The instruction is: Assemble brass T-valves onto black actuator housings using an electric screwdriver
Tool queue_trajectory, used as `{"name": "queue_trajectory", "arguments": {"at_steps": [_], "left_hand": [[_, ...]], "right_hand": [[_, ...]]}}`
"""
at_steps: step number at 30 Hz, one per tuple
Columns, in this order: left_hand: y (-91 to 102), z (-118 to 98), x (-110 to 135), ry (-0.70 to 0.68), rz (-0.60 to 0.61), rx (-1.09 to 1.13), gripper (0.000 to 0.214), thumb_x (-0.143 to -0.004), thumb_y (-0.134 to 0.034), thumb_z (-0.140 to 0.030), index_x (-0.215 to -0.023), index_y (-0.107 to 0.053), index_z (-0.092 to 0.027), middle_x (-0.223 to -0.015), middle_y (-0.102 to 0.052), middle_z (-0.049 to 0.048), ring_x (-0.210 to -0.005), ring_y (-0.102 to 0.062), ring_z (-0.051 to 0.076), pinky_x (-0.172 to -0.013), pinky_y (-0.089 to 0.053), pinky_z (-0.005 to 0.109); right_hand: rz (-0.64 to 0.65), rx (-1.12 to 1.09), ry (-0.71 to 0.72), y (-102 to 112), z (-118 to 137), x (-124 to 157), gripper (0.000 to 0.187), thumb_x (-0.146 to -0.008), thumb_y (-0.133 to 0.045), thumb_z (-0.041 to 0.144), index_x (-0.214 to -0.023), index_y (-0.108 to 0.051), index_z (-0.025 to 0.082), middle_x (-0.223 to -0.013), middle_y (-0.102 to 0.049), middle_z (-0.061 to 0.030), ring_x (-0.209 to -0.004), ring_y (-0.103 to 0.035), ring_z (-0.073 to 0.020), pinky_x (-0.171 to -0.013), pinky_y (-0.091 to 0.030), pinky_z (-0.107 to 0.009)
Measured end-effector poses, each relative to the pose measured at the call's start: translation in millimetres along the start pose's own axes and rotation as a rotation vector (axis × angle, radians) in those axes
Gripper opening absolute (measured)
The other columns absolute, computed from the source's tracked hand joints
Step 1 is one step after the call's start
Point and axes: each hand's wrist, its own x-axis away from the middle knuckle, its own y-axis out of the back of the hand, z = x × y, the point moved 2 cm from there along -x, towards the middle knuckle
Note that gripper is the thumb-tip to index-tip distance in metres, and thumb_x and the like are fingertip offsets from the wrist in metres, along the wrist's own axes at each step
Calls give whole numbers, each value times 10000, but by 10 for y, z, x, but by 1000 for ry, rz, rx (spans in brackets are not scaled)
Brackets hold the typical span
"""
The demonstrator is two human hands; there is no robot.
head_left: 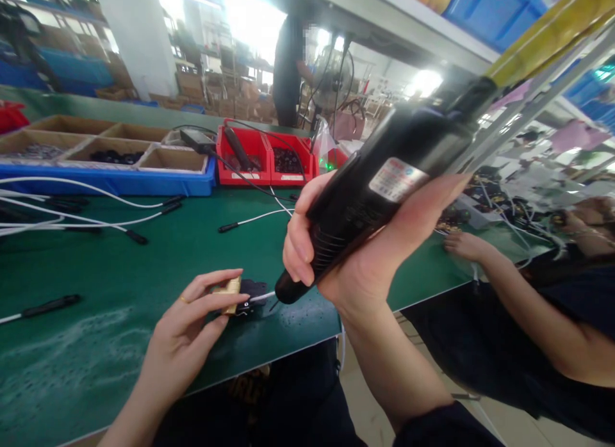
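Currently, my left grip point(185, 335) is clamped on the small black part point(254, 291), pinning it to the bench point(144, 268) apparently to steady it, while my right grip point(369, 255), closed around the electric screwdriver point(384, 171), holds its bit point(262, 298) just beyond my left fingertips point(241, 298).

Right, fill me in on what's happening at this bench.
The person's right hand grips a black electric screwdriver, angled down so its bit meets a small black part on the green mat. The left hand pinches a brass-coloured block against that part, holding it down. To the right, a co-worker's hand rests among cables. Red bins stand at the back.
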Motion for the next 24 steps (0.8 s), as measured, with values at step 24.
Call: {"name": "queue_trajectory", "arguments": {"at_steps": [24], "left_hand": [[-277,98,-19,133,-35,-7,371,-1016,-434,-438,-1232,-651,-229,-1050,-724,59,-906,-648,207,-807,-521,306]], "right_hand": [[24,138,46,-232,-245,28,736,-745,-447,971,-747,-549,242,-503,-474,24,-477,-554,-162,-415,-435,-264]]}}
